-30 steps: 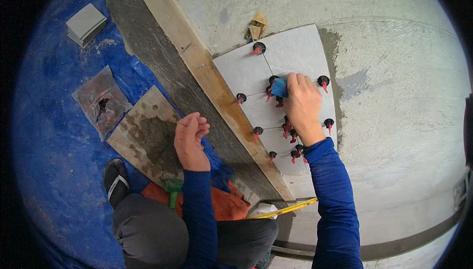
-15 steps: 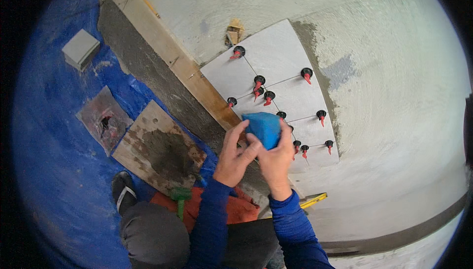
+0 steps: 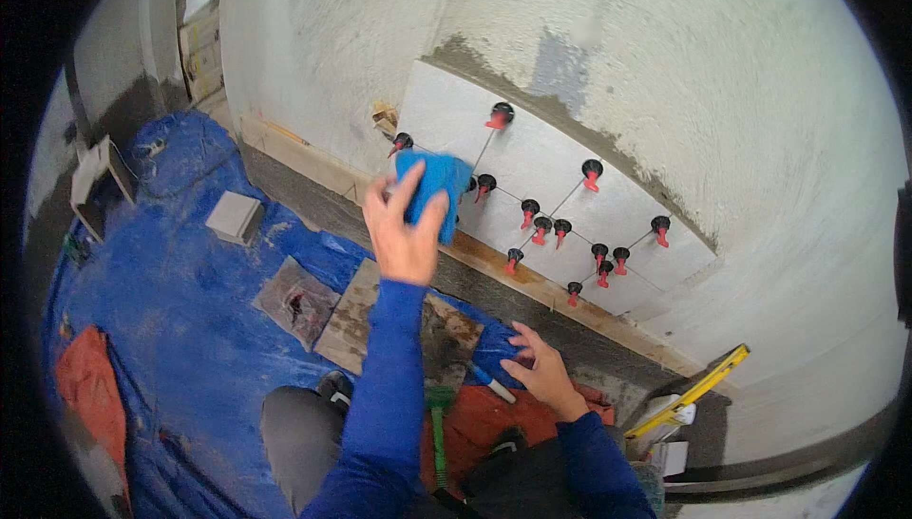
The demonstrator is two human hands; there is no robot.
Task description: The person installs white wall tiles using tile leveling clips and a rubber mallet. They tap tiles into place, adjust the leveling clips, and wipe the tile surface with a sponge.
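My left hand (image 3: pixel 407 239) is closed around a blue sponge (image 3: pixel 437 191) and holds it against or just in front of the left part of the tiled patch; whether it touches cannot be seen. Several light tiles (image 3: pixel 541 153) sit on the wall, with black-and-red levelling clips (image 3: pixel 592 172) standing along their joints. My right hand (image 3: pixel 549 377) hangs lower, its fingers apart and curved, with nothing in them. Below it lie a blue-and-white handled tool (image 3: pixel 492 384) and a red cloth (image 3: pixel 475 421).
A wooden batten (image 3: pixel 484 258) runs beneath the tiles. A yellow spirit level (image 3: pixel 693 386) leans at the right. On the blue tarp (image 3: pixel 190 329) are a mortar-stained board (image 3: pixel 353 315), a plastic bag (image 3: pixel 296 301), a tile stack (image 3: pixel 235 217) and a green-handled tool (image 3: pixel 439 424).
Both hands were on the sponge; now only the left has it, carried up and left to the tiles. The right hand has let go and dropped lower. The view has turned.
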